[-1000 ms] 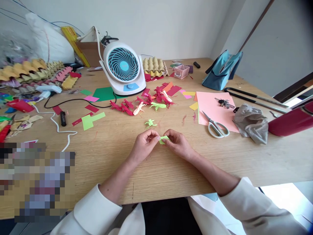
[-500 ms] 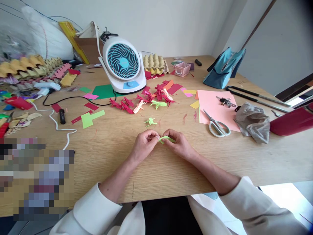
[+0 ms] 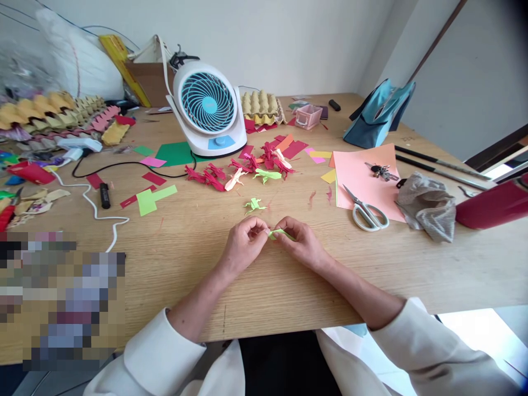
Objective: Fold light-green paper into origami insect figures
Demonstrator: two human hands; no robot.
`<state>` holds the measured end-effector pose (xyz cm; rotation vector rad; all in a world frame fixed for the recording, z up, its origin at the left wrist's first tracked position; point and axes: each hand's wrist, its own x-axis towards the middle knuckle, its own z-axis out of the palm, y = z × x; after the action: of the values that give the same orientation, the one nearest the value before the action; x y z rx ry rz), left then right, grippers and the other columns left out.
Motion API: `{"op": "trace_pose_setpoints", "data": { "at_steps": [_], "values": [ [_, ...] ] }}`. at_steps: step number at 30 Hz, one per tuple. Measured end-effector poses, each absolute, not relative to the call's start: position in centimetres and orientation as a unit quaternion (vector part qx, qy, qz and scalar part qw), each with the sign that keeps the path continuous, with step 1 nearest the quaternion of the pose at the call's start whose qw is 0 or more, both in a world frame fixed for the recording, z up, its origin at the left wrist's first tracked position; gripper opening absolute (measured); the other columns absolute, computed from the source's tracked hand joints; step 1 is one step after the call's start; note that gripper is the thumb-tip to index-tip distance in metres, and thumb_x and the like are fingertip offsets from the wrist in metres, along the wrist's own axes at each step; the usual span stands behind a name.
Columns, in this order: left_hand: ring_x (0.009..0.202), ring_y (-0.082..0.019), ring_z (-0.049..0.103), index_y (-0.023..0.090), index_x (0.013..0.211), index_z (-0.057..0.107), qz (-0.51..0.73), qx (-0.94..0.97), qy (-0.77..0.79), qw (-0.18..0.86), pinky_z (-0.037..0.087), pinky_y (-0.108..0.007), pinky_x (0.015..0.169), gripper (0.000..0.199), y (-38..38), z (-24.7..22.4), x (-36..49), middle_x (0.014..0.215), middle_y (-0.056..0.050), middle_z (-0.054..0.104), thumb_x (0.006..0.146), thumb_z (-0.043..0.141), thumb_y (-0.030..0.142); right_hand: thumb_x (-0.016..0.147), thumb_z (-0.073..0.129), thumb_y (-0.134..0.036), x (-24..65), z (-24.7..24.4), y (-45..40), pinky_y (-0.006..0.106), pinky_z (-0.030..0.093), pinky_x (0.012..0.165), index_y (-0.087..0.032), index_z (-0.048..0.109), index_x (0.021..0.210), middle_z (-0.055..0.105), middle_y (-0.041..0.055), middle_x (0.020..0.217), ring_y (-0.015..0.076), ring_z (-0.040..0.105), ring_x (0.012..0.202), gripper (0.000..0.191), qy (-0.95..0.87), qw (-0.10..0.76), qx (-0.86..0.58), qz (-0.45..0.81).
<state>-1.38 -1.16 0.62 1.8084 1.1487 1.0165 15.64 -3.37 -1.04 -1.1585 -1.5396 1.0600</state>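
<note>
Between my two hands is a small folded piece of light green paper (image 3: 277, 233), mostly covered by the fingers. My left hand (image 3: 246, 242) pinches its left end between thumb and fingertips. My right hand (image 3: 301, 242) grips the other end the same way. Just beyond my fingertips lies a light green folded paper figure (image 3: 254, 205) with thin legs. Farther back, several red paper figures (image 3: 214, 177) sit in a loose row, with a pale pink one (image 3: 235, 180) and another green one (image 3: 267, 175) among them.
A white fan (image 3: 210, 110) stands behind the figures. To the right, scissors (image 3: 366, 212) rest on pink paper (image 3: 358, 179) beside a crumpled grey bag (image 3: 429, 203) and a red cylinder (image 3: 490, 206). Green paper pieces (image 3: 147, 202), a black marker (image 3: 105, 196) and a white cord (image 3: 94, 206) lie left.
Both hands stay in nearly the same place. Less of the green paper shows by my right fingers now. The pink sheet's back right corner has lifted a little.
</note>
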Motion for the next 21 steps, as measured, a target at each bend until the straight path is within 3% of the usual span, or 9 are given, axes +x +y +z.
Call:
{"op": "trace_pose_setpoints", "data": {
  "at_steps": [10,21],
  "values": [
    [0.074,-0.012,0.058,0.019,0.089,0.061,0.428,0.71,0.424,0.365,0.048,-0.022,0.067,0.005,-1.12,0.37,-1.41,0.085,-0.001,0.062,0.085,0.061,0.019,0.088,0.063,-0.037,15.95,-1.74,-3.07,0.027,0.041,0.063,-0.019,0.06,0.081,0.058,0.0023,0.079,0.0148,0.052,0.071,0.019,-0.623,0.504,-0.465,0.375],
    [0.082,-0.013,0.059,0.02,0.085,0.058,0.427,0.764,0.366,0.317,0.048,-0.022,0.07,0.007,-1.43,0.65,-1.46,0.089,-0.002,0.058,0.088,0.057,0.014,0.085,0.066,-0.047,15.85,-1.73,-2.96,0.029,0.046,0.073,-0.019,0.062,0.085,0.061,0.0032,0.085,0.0157,0.057,0.079,0.029,-0.582,0.518,-0.426,0.46]
  ]
}}
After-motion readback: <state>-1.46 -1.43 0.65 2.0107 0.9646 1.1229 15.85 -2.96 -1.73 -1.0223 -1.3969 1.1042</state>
